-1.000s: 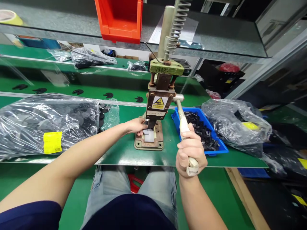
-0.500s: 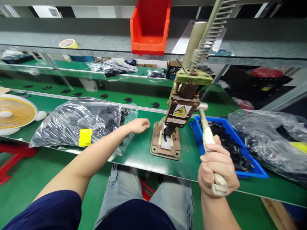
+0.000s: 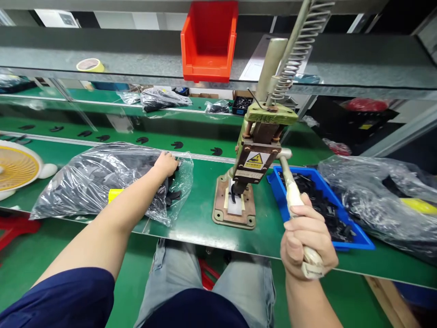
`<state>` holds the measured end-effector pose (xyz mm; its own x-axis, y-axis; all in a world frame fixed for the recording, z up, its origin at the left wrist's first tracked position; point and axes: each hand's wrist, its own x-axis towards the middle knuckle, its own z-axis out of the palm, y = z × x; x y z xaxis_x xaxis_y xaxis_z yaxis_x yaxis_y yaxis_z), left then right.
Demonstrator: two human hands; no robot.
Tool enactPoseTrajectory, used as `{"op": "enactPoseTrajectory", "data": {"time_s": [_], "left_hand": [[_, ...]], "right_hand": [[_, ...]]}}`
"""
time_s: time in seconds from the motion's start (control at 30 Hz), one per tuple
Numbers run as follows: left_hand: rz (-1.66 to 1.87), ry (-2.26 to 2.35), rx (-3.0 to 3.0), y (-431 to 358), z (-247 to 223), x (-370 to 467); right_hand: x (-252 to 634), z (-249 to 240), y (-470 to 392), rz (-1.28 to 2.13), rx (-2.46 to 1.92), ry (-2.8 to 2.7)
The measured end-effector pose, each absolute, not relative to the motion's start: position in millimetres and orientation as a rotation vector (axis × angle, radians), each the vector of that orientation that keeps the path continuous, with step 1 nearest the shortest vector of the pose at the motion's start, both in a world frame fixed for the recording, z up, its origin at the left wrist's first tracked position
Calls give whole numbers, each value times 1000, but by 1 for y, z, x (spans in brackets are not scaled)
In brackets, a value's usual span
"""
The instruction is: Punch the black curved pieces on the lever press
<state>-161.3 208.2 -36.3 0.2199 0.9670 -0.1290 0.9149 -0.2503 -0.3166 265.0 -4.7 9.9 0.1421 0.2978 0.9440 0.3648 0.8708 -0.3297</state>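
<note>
My right hand [image 3: 309, 237] is wrapped round the taped lever handle [image 3: 292, 191] of a hand press [image 3: 261, 136]. Under the press ram, a curved black part [image 3: 233, 193] stands on the light plate of the base [image 3: 218, 207]. My left hand [image 3: 166, 163] reaches into the mouth of a clear plastic bag [image 3: 85, 177] full of black parts. Its fingertips rest at some black pieces [image 3: 173, 196] near the opening; the fingers are partly hidden, so I cannot see whether they grip one.
Right of the press, a blue bin [image 3: 362, 239] holds black parts, with another filled bag [image 3: 382, 200] beside it. Several black pieces [image 3: 176, 145] lie in a row behind. An orange bin [image 3: 209, 68] and a tape roll [image 3: 90, 65] sit on the shelf. A fan [image 3: 20, 168] stands left.
My left hand has moved left, from beside the press base to the mouth of the plastic bag. My right hand stays on the lever handle, and the press looks unmoved.
</note>
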Motion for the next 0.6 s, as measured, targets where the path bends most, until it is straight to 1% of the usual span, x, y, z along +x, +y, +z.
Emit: {"op": "enactPoseTrajectory", "data": {"time_s": [0.1, 0.2, 0.3, 0.37, 0.43, 0.47, 0.53, 0.6], "left_hand": [[298, -1729, -2416, 198, -37, -149], [-76, -1811, -2576, 183, -35, -127], [-584, -2118, -2819, 163, -36, -101], [-1045, -2338, -3002, 148, -38, -86], [-1504, -2423, -3107, 134, -41, -75], [-1658, -2425, -3125, 128, -42, -71], [-1769, -2422, -3161, 118, -43, -66], [-1776, -2458, -3159, 110, -44, -63]], "right_hand": [[264, 9, -5, -41, -582, -1432], [263, 8, -5, -38, -581, -1421], [263, 8, -5, -45, -579, -1431], [263, 9, -5, -50, -574, -1437], [263, 9, -5, -55, -562, -1444], [263, 9, -5, -55, -558, -1444], [262, 9, -6, -52, -555, -1441], [262, 9, -6, -43, -557, -1437]]}}
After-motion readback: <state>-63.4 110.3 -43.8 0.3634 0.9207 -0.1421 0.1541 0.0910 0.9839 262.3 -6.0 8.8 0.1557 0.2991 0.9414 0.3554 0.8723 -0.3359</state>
